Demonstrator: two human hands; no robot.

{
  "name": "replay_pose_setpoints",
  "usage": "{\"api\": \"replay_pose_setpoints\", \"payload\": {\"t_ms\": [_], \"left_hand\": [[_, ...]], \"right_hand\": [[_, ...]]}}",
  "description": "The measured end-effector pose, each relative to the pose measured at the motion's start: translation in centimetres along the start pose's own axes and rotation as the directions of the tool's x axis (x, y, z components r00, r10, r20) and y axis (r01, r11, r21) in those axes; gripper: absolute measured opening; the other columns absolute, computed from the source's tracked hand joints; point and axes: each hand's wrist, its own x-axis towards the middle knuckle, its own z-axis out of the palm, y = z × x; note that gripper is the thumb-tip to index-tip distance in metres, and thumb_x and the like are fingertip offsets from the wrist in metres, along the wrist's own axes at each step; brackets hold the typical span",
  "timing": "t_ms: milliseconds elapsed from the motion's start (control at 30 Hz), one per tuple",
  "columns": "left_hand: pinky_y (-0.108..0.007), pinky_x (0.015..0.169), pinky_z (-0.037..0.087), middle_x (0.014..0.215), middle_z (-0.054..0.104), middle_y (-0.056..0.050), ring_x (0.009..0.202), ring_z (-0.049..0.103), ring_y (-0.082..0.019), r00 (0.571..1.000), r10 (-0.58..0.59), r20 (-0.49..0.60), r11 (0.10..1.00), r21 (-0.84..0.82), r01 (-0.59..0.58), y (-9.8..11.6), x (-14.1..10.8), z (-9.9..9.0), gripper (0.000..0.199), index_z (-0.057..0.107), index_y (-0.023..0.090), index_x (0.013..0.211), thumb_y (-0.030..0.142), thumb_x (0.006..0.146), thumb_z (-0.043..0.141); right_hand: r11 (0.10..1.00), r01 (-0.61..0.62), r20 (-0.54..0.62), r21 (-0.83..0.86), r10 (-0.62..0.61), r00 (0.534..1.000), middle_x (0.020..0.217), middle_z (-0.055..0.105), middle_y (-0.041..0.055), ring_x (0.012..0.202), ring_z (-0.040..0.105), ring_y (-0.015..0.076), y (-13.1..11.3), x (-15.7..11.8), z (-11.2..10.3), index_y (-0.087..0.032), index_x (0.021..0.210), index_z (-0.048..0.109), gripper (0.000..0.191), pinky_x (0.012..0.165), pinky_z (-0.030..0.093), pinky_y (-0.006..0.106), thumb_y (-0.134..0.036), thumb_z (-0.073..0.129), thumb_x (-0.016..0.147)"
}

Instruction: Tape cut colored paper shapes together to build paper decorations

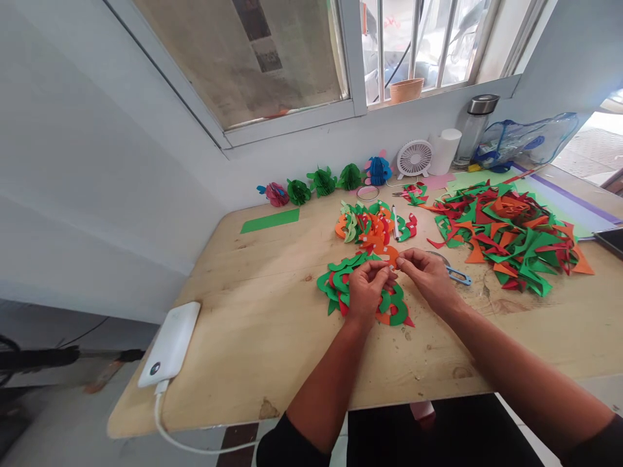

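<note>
Between my two hands is an orange paper cutout (388,255) with small pale patches on it. My left hand (368,285) pinches its lower left side, above a pile of green and red paper cutouts (341,279). The fingertips of my right hand (428,275) close on the cutout's right edge. Just behind the hands lies a second group of orange, green and red cutouts (372,224), with a white marker (395,222) across it. A blue-handled cutter (458,275) rests right of my right hand.
A large heap of paper scraps (520,233) covers the right side. Folded paper figures (322,181), a small fan (415,158) and a bottle (473,133) line the wall. A green strip (270,221) and a white power bank (170,344) are on the left.
</note>
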Motion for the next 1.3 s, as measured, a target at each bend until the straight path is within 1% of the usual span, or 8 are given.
{"api": "replay_pose_setpoints", "payload": {"t_ms": [233,533,700,867,967,1067,1200,1300], "left_hand": [[-0.023,0.051,0.048,0.061,0.066,-0.003,0.048,0.058,-0.011,1.000,-0.011,0.001,1.000,0.016,0.011,0.2,0.0,0.1,0.023,0.061,0.014,0.073,0.034,0.066,0.070],[-0.022,0.051,0.046,0.056,0.063,-0.002,0.049,0.056,-0.010,0.998,0.005,0.055,0.995,0.101,-0.011,-0.1,0.0,0.1,0.024,0.061,0.014,0.066,0.037,0.068,0.069],[-0.022,0.051,0.046,0.056,0.063,-0.002,0.049,0.056,-0.010,0.998,-0.001,0.060,0.994,0.110,-0.006,0.1,-0.1,0.2,0.025,0.062,0.014,0.068,0.039,0.070,0.068],[-0.021,0.050,0.046,0.056,0.063,-0.002,0.048,0.056,-0.010,0.998,0.003,0.069,0.995,0.098,-0.010,-0.2,0.1,0.1,0.028,0.059,0.015,0.070,0.042,0.070,0.067],[-0.022,0.050,0.046,0.056,0.062,-0.001,0.046,0.056,-0.011,0.999,0.005,0.040,0.997,0.080,-0.008,-0.4,0.2,0.0,0.029,0.057,0.015,0.072,0.043,0.071,0.066],[-0.023,0.050,0.047,0.055,0.061,0.000,0.047,0.057,-0.011,1.000,0.011,0.013,0.997,0.079,-0.012,-0.1,0.0,-0.1,0.028,0.057,0.015,0.072,0.042,0.070,0.066],[-0.022,0.050,0.046,0.056,0.063,-0.001,0.049,0.058,-0.012,0.999,0.048,-0.024,0.990,0.135,-0.044,0.7,0.0,-0.2,0.026,0.059,0.015,0.071,0.040,0.071,0.066],[-0.021,0.051,0.046,0.057,0.064,-0.001,0.050,0.059,-0.011,0.992,0.102,-0.074,0.980,0.180,-0.087,1.3,0.2,-0.7,0.023,0.060,0.015,0.071,0.037,0.071,0.066]], "right_hand": [[1.000,0.004,0.034,-0.005,-0.003,0.999,0.064,0.059,-0.0001,0.060,0.052,0.0128,-0.1,-0.1,0.3,-0.017,0.071,0.061,0.020,0.060,0.042,0.027,-0.037,0.060,0.075],[1.000,-0.011,-0.004,0.002,0.011,1.000,0.062,0.057,0.0001,0.060,0.049,0.0129,-0.2,0.0,0.0,-0.018,0.070,0.060,0.024,0.055,0.039,0.025,-0.042,0.061,0.074],[1.000,-0.019,-0.007,-0.003,0.019,1.000,0.063,0.057,0.0005,0.059,0.049,0.0129,-0.5,0.1,-0.1,-0.018,0.069,0.059,0.028,0.056,0.039,0.026,-0.046,0.060,0.073],[0.999,-0.028,0.023,-0.042,0.029,0.999,0.061,0.055,-0.0003,0.056,0.045,0.0115,-1.0,0.0,-0.3,-0.018,0.066,0.057,0.029,0.054,0.036,0.025,-0.046,0.058,0.074],[0.999,-0.015,0.018,-0.049,0.016,1.000,0.058,0.052,-0.0015,0.054,0.043,0.0108,-0.9,0.0,-0.2,-0.018,0.064,0.056,0.028,0.051,0.035,0.024,-0.044,0.059,0.074],[1.000,-0.006,0.008,-0.028,0.006,1.000,0.058,0.053,-0.0014,0.055,0.045,0.0111,-0.6,0.1,-0.1,-0.018,0.065,0.057,0.029,0.052,0.037,0.024,-0.045,0.059,0.074],[1.000,0.007,0.000,-0.018,-0.007,1.000,0.061,0.058,0.0008,0.058,0.050,0.0133,-0.1,0.2,-0.1,-0.018,0.068,0.060,0.030,0.055,0.040,0.026,-0.046,0.058,0.076],[1.000,0.002,-0.043,-0.018,-0.002,0.999,0.064,0.062,0.0028,0.061,0.054,0.0150,-0.1,0.2,-0.3,-0.017,0.070,0.062,0.030,0.057,0.042,0.027,-0.047,0.057,0.077]]}}
